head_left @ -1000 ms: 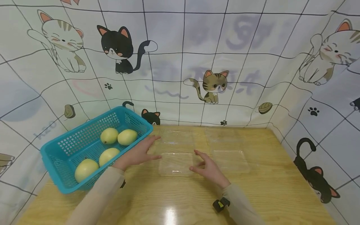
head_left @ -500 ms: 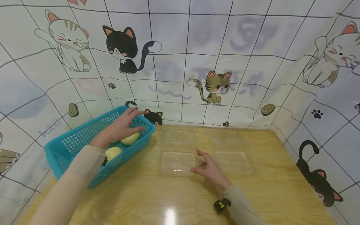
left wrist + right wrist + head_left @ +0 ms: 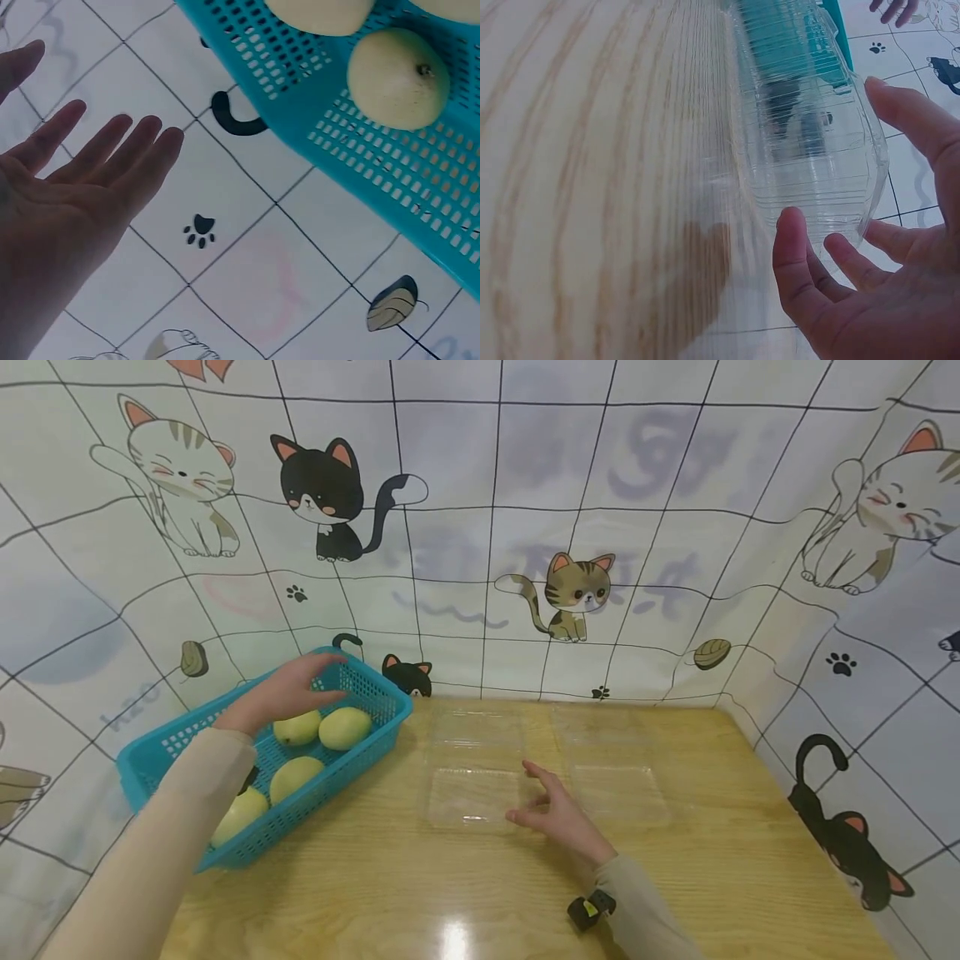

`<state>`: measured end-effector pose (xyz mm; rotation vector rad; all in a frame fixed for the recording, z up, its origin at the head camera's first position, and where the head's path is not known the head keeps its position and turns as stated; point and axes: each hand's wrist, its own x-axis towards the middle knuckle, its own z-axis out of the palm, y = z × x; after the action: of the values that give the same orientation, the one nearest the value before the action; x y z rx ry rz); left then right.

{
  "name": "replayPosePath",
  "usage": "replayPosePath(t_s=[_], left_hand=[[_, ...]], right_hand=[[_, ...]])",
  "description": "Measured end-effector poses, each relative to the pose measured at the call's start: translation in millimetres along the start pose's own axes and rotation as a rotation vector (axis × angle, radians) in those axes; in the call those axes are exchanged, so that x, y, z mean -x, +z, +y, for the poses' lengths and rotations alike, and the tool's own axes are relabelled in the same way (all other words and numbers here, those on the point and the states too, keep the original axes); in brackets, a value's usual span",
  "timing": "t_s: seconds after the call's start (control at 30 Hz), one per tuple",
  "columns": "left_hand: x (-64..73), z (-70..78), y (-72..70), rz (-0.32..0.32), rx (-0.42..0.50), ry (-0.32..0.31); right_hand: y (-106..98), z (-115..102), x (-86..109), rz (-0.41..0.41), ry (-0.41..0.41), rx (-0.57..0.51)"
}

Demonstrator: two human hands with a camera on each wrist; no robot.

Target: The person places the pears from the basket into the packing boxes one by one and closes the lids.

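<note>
My left hand (image 3: 281,693) hovers over the blue plastic basket (image 3: 318,802), fingers extended and nothing held. In the left wrist view, the palm and spread fingers show apart from the basket rim. Several pale yellow-green fruits (image 3: 345,728) lie in the basket; part of it is hidden behind my left arm. At the table's middle, my right hand (image 3: 558,814) is beside the right edge of a clear plastic container (image 3: 472,793). Its fingers are loosely bent around that edge in the right wrist view (image 3: 870,277); whether they touch it I cannot tell.
A second clear container (image 3: 618,789) stands to the right of the first, partly hard to see against the wood. Both sit on a wooden table (image 3: 420,893). Behind it and along both sides hangs a cloth (image 3: 450,527) printed with cats and grid lines.
My left hand has moved from beside the first container, over the basket's far end, then further left and nearer above it. The right hand has stayed in place.
</note>
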<state>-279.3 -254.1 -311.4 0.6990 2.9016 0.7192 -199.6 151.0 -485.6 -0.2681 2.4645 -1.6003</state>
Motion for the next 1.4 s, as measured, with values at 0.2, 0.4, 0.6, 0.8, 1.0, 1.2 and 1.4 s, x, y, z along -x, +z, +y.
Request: replayPosePath(t_s=[0.2,0.4,0.6,0.8,1.0,1.2,1.4], left_hand=[[-6.8,-18.1,4.2,-0.037,0.07,-0.059],[-18.2,-36.1,9.8,-0.047,0.22,-0.111],[-28.2,-57.9,19.5,-0.068,0.272,-0.141],[-33.9,-81.6,30.9,-0.151,0.393,-0.226],[-26.5,-96.7,42.8,-0.221,0.559,-0.293],[-21.4,-103.7,56.6,-0.247,0.653,-0.315],[-25.5,-106.0,66.1,-0.269,0.656,-0.33]], right_hand=[[-0.1,1.5,-0.6,0.005,-0.016,-0.004],[-2.6,0.7,-0.7,-0.015,-0.043,-0.012],[-4.8,3.0,-0.8,-0.058,-0.041,-0.021],[-7.8,-15.2,8.4,-0.067,-0.033,-0.034],[-5.4,-14.1,6.7,-0.069,-0.048,-0.045],[-3.8,0.2,0.6,-0.067,-0.056,-0.033],[-5.5,0.8,1.6,-0.06,-0.052,-0.019]])
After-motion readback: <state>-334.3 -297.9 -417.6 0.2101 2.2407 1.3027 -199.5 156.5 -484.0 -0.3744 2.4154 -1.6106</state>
